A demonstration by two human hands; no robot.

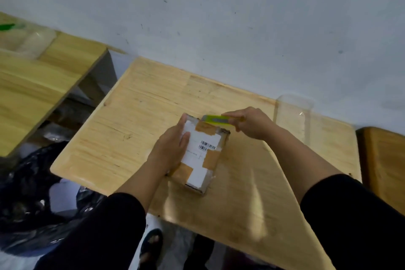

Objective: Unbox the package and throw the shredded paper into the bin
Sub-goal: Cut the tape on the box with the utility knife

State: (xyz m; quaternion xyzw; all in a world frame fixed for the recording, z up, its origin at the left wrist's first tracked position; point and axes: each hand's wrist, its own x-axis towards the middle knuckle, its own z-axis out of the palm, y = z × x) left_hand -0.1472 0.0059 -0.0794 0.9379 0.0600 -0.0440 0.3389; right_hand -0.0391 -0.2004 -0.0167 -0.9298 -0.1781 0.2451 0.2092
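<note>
Head view: a small cardboard package (202, 152), sealed with brown tape and bearing a white label with a barcode, lay flat near the middle of the wooden table (135, 116). The left hand (173, 149) rested on the package's left side with fingers straight, pressing it down. The right hand (249, 121) gripped a yellow-green utility knife (215, 120), its fingers curled round the handle, the tool lying across the package's far edge. A clear plastic container (293, 116) stood on the table beside the wall, right of the package. A black bin bag (32, 193) sat on the floor left of the table
</note>
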